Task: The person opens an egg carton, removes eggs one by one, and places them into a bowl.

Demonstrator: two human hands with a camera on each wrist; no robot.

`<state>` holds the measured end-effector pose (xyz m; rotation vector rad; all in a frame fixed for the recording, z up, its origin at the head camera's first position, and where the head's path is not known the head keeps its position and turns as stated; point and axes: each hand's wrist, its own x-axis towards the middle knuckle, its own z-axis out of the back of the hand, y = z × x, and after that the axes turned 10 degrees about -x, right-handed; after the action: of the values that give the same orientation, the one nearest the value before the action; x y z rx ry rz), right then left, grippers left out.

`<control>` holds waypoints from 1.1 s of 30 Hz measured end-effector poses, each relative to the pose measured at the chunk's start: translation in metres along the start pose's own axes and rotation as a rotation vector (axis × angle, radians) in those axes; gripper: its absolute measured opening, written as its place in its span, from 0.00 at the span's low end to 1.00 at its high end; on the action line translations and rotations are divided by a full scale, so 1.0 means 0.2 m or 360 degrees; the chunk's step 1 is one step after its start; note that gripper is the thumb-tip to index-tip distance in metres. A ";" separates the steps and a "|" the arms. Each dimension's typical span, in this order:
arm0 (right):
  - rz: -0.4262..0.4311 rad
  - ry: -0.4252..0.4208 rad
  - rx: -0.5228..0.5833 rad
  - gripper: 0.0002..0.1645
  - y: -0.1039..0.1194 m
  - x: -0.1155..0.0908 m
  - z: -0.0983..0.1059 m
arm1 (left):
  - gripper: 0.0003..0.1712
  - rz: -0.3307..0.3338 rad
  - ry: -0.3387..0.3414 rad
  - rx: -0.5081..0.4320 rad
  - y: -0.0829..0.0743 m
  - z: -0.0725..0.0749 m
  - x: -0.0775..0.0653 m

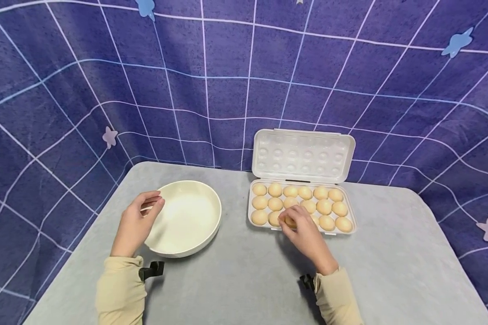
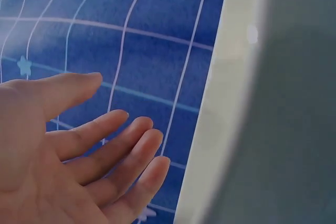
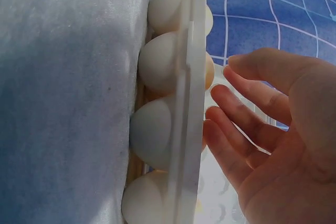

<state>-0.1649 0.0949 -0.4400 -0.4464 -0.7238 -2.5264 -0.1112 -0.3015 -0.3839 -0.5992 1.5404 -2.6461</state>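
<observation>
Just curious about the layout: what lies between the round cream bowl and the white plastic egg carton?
Only bare grey tabletop lies between the cream bowl and the egg carton, as the head view shows.

Left hand [image 2: 58, 177] lower left, palm to camera, thumb out toward centre, four fingers spread slightly, loosely bent, tips near mid-frame. Cream bowl rim [image 2: 228, 93] slants top to bottom, right of centre; strip of cloth shows between it and fingertips. Blue grid cloth [image 2: 157, 66] behind, pale-blue star [image 2: 24, 66] at left. Far right: blurred grey-green surface [image 2: 294, 108], can't tell what.
</observation>
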 end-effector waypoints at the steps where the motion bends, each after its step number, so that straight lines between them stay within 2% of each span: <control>1: -0.0001 0.0000 -0.0001 0.06 0.00 0.00 0.00 | 0.22 0.0020 -0.0021 0.0009 0.01 0.01 0.00; 4: 0.0000 -0.0012 0.0000 0.06 0.00 0.00 0.00 | 0.23 0.0065 -0.0071 0.0026 0.04 0.03 -0.01; 12: -0.0004 0.0003 -0.0015 0.06 -0.01 -0.02 0.00 | 0.22 0.0081 -0.0163 0.0137 0.10 0.06 -0.01; 19: -0.0008 -0.0028 -0.0058 0.06 0.00 -0.01 0.01 | 0.27 0.0172 -0.0100 0.0195 0.15 0.10 -0.01; 33: -0.0018 -0.0022 -0.0133 0.06 0.00 0.00 0.02 | 0.34 0.0392 0.0057 0.0072 0.24 0.13 -0.01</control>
<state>-0.1639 0.0972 -0.4376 -0.4900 -0.6288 -2.5736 -0.1095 -0.3473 -0.4135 -0.3365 1.4529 -2.5110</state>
